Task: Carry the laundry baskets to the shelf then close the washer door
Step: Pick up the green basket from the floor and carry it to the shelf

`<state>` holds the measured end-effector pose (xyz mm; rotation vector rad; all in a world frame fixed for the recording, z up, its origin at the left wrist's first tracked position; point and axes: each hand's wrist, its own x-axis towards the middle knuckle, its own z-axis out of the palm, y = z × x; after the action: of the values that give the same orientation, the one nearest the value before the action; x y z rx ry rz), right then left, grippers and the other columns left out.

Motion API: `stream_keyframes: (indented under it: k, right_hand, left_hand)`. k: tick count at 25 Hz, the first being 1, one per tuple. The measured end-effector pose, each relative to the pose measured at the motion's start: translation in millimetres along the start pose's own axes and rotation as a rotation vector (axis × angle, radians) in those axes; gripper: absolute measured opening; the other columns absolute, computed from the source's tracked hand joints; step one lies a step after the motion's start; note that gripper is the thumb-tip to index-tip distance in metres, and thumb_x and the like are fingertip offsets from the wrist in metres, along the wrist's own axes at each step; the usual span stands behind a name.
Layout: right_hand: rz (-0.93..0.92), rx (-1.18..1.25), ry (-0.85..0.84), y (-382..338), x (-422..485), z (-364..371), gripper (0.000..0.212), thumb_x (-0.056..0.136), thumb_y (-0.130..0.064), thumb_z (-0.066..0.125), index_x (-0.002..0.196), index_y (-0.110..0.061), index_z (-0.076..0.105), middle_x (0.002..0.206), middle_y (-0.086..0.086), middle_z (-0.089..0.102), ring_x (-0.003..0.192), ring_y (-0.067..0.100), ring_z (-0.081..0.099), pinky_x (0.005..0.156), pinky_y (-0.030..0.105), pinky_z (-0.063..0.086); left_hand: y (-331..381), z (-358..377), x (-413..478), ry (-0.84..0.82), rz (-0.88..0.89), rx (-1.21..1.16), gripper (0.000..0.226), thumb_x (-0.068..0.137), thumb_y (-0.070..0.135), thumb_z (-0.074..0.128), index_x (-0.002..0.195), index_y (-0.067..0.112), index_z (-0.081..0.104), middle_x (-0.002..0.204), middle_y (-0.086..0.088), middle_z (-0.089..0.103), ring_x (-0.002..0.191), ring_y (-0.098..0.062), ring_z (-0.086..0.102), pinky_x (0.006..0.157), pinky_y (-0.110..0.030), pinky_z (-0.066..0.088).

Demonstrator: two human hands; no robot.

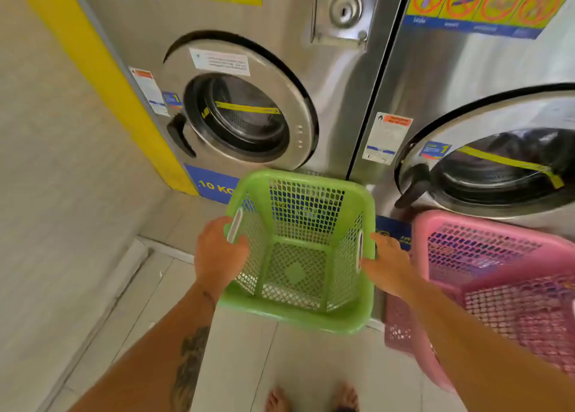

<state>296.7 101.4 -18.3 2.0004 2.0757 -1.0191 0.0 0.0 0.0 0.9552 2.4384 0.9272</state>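
Observation:
An empty green mesh laundry basket [300, 249] is held above the floor in front of the left washer. My left hand [217, 253] grips its left handle and my right hand [389, 265] grips its right handle. A pink mesh basket [497, 274] stands on the floor at the right, close beside the green one and below the right washer. The left washer's round door [239, 106] lies flat against the machine front, with a black handle at its left. The right washer's door [497, 159] also looks flush, partly cut off by the frame edge.
A tiled wall [62, 162] and a yellow strip [102, 78] close off the left side. Pale floor tiles [280, 358] stretch toward me, with my bare feet [311, 399] at the bottom edge. No shelf is in view.

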Motion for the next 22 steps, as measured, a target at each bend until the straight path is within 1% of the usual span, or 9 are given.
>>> stream_keyframes:
  k: [3,5,8,10,12,14,16,18,22]
  right_hand:
    - [0.006,0.049,0.118,3,44,42,0.081,0.079,-0.018,0.056,0.149,-0.024,0.016,0.157,0.018,0.012,0.138,0.049,0.023,0.11,0.055,0.028]
    - [-0.046,0.029,0.198,14,69,71,0.086,0.082,-0.015,0.059,0.152,-0.021,0.009,0.159,0.018,0.003,0.14,0.05,0.019,0.111,0.058,0.027]
    - [-0.145,-0.016,0.34,34,86,94,0.086,0.08,-0.008,0.059,0.152,-0.013,0.012,0.16,0.016,0.003,0.142,0.047,0.02,0.107,0.058,0.034]
    - [-0.172,-0.002,0.383,42,90,99,0.083,0.081,-0.007,0.057,0.152,-0.013,0.015,0.161,0.012,0.002,0.144,0.042,0.019,0.106,0.056,0.037]
    - [-0.203,0.001,0.382,44,91,100,0.081,0.082,-0.009,0.056,0.152,-0.013,0.014,0.161,0.01,-0.001,0.145,0.04,0.019,0.106,0.054,0.038]
    - [-0.19,-0.054,0.351,44,90,97,0.087,0.079,-0.008,0.057,0.152,-0.013,0.011,0.162,0.014,-0.003,0.142,0.043,0.025,0.104,0.054,0.04]
    - [-0.154,-0.146,0.304,43,86,93,0.098,0.072,-0.009,0.061,0.153,-0.013,0.007,0.161,0.017,-0.002,0.136,0.046,0.034,0.1,0.054,0.045]
    - [-0.103,-0.186,0.238,36,81,85,0.104,0.07,-0.011,0.067,0.153,-0.015,0.005,0.162,0.015,-0.003,0.132,0.045,0.038,0.098,0.054,0.046]
    - [-0.014,-0.203,0.148,18,59,74,0.102,0.074,-0.011,0.072,0.152,-0.015,0.007,0.162,0.012,-0.006,0.128,0.045,0.042,0.095,0.05,0.046]
  left_hand:
    - [-30,33,42,-0.017,0.145,0.166,0.058,0.074,0.026,0.069,0.129,0.019,0.052,0.131,-0.006,0.054,0.115,-0.034,0.054,0.094,-0.045,0.046]
    - [-55,53,69,-0.032,0.169,0.285,0.07,0.074,0.028,0.069,0.139,0.019,0.044,0.143,-0.01,0.045,0.122,-0.037,0.049,0.099,-0.048,0.044]
    - [-91,82,86,-0.073,0.207,0.412,0.08,0.075,0.025,0.067,0.148,0.022,0.034,0.155,-0.011,0.032,0.132,-0.037,0.041,0.105,-0.05,0.041]
    - [-108,97,85,-0.039,0.216,0.448,0.083,0.075,0.018,0.066,0.15,0.026,0.03,0.157,-0.009,0.03,0.131,-0.038,0.043,0.1,-0.052,0.045]
    - [-115,103,79,0.017,0.204,0.471,0.084,0.076,0.01,0.061,0.15,0.032,0.027,0.156,-0.004,0.031,0.123,-0.04,0.049,0.088,-0.053,0.048]
    - [-116,100,77,0.044,0.191,0.456,0.082,0.077,0.003,0.057,0.149,0.033,0.03,0.154,-0.002,0.034,0.118,-0.041,0.054,0.083,-0.053,0.049]
    - [-115,93,77,0.02,0.185,0.426,0.081,0.077,0.0,0.058,0.148,0.031,0.035,0.152,-0.004,0.04,0.115,-0.042,0.057,0.084,-0.053,0.049]
    - [-118,88,68,-0.015,0.187,0.435,0.079,0.077,0.001,0.061,0.146,0.031,0.039,0.148,-0.006,0.045,0.111,-0.044,0.058,0.086,-0.053,0.049]
    - [-136,67,34,-0.09,0.149,0.405,0.076,0.078,0.005,0.065,0.146,0.031,0.04,0.145,-0.008,0.05,0.118,-0.04,0.056,0.093,-0.052,0.049]
